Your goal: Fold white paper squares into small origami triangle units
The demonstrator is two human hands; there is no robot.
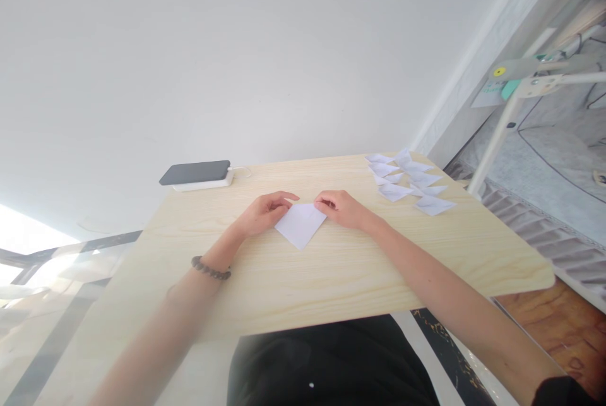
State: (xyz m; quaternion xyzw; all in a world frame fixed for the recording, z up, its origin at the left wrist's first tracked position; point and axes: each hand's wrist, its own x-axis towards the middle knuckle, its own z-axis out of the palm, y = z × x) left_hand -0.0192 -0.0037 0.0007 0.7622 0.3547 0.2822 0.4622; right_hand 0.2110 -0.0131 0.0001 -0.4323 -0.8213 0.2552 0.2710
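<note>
A folded piece of white paper (301, 225) lies near the middle of the wooden table, one point facing me and its far edge roughly straight. My left hand (265, 211) is at its left corner, thumb against the paper and forefinger reaching along the far edge; the other fingers curl in. At the far right corner, my right hand (343, 207) pinches the paper between thumb and fingers. The undersides of both grips are hidden. A dark beaded bracelet (211, 268) circles my left wrist.
Several folded white paper pieces (395, 192) stand in two rows at the table's (303, 295) far right. A dark phone (196, 172) rests on a white block with a cable at the far left. Behind rises a white wall (265, 65); a white metal frame (497, 131) stands right.
</note>
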